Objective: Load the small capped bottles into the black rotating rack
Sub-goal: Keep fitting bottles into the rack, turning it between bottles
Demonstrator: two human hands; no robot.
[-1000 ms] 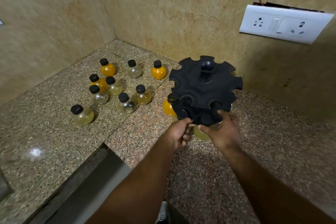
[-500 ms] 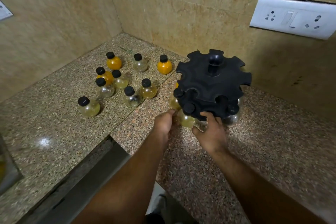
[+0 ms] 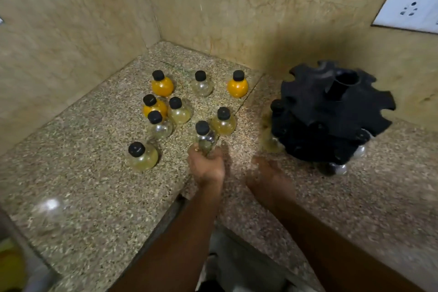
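Note:
The black rotating rack [image 3: 331, 111] stands on the granite counter at the right, with several small bottles hanging in its lower slots. Left of it, several round black-capped bottles stand loose: three orange ones, such as the orange bottle [image 3: 162, 84], the rest clear or pale yellow. My left hand [image 3: 206, 163] is closed around the base of a clear bottle [image 3: 204, 137] at the near edge of that group. My right hand [image 3: 265, 170] is blurred, low over the counter between the bottles and the rack, and holds nothing that I can see.
Tiled walls meet in a corner behind the bottles. A white socket plate [image 3: 410, 7] is on the right wall above the rack. The counter [image 3: 94, 173] has a front edge near my arms, with a gap below.
Both hands have left the rack. My left hand moved left to the loose bottles and closed on a clear one. My right hand pulled back from the rack. The camera view shifted left.

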